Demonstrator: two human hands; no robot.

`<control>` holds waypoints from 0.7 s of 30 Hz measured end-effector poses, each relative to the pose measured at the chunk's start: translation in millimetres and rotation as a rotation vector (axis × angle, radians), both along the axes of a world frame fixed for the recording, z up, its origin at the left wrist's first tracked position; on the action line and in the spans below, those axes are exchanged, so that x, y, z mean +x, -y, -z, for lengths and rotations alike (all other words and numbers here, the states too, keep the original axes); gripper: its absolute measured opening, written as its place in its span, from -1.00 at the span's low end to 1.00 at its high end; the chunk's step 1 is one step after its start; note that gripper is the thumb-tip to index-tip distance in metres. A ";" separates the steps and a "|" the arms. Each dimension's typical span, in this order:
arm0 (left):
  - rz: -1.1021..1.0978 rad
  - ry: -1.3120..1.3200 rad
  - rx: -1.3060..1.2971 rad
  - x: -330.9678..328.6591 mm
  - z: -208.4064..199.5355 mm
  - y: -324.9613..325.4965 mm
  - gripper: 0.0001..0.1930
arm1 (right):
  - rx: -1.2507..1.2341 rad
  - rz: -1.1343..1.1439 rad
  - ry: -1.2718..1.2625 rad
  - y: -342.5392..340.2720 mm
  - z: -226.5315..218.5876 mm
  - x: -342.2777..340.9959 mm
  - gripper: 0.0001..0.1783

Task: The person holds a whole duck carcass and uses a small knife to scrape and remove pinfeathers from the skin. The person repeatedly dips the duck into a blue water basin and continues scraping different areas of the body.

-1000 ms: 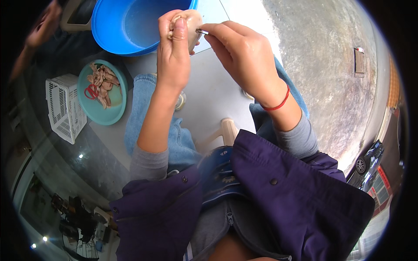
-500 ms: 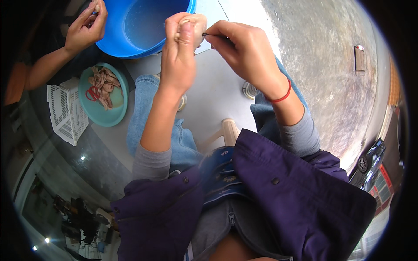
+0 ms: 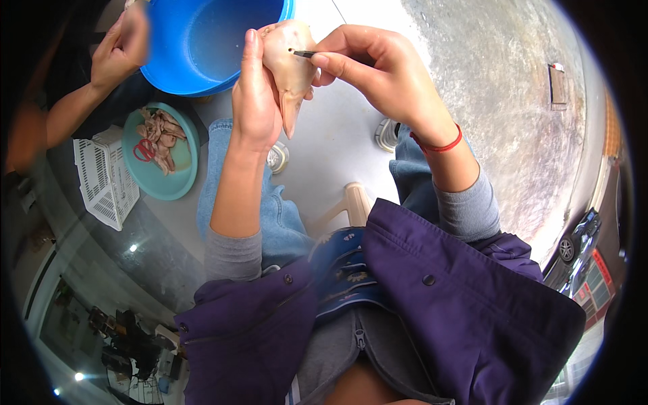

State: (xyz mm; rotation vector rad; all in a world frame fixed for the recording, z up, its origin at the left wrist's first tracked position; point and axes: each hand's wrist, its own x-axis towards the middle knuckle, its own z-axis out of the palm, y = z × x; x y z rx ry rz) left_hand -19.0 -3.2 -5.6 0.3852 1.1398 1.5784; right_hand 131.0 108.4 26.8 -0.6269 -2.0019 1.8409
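My left hand (image 3: pixel 253 104) is wrapped round a pale plucked bird's head (image 3: pixel 287 64), most likely a duck's, from behind and the left side. Its bill (image 3: pixel 291 111) points down toward me, and a small dark spot shows on its upper side. In my right hand (image 3: pixel 381 74) a pair of dark tweezers (image 3: pixel 304 53) is pinched between thumb and fingers, tip at or very near that spot. Most of the tweezers is hidden in my grip. Both hands are raised just right of a blue tub (image 3: pixel 223 84) holding cloudy water.
A teal basin (image 3: pixel 179 185) with pale meat pieces and red-handled scissors (image 3: pixel 143 150) stands left, beside a white plastic basket (image 3: pixel 101 179). At upper left another person's hand (image 3: pixel 118 57) is raised by the tub. A beige stool edge (image 3: pixel 356 202) shows between my knees.
The bird's head has turned so its bill now points down and its side shows. My left hand has opened out around it; my right hand's tweezers have shifted left onto it.
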 end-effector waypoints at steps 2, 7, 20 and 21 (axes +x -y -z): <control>0.001 0.006 -0.026 -0.4 0.1 -0.3 -0.36 | 0.048 0.028 0.023 0.0 -2.0 0.7 -0.82; 0.036 0.421 0.045 -16.1 -2.3 2.5 -0.33 | 0.240 0.196 0.058 -3.3 -4.0 0.5 -0.79; 0.178 1.044 0.166 -19.3 -0.8 11.9 -0.58 | 0.679 0.175 -0.090 3.3 -1.0 -3.3 -0.82; 0.193 1.020 0.146 -18.9 -0.7 12.2 -0.58 | 0.722 0.186 -0.082 3.7 -0.8 -3.3 -0.82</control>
